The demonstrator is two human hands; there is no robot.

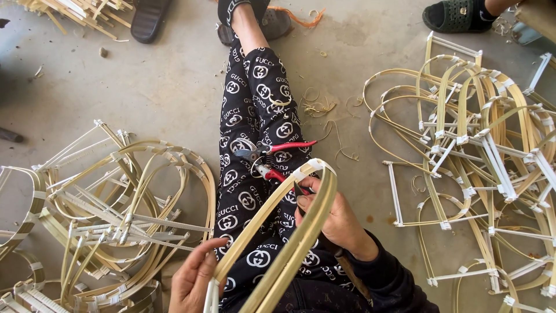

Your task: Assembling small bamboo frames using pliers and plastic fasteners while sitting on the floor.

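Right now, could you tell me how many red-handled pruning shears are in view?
1: the pruning shears lie on the person's patterned trouser leg, just beyond the right hand. More could be hidden under the bamboo frames.

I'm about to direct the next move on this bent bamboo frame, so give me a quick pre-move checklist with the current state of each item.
1. Left hand grips the near end of the curved pale bamboo strip frame: ok.
2. Right hand holds the frame's far side: ok.
3. Red-handled metal pruning shears lie on the lap, just beyond the right hand: ok.
4. White binding at the frame's bent tip in place: ok; tightness cannot tell.
5. Shear blades closed: cannot tell.
6. Piles of finished bamboo frames on the left and right lie apart from the hands: ok.
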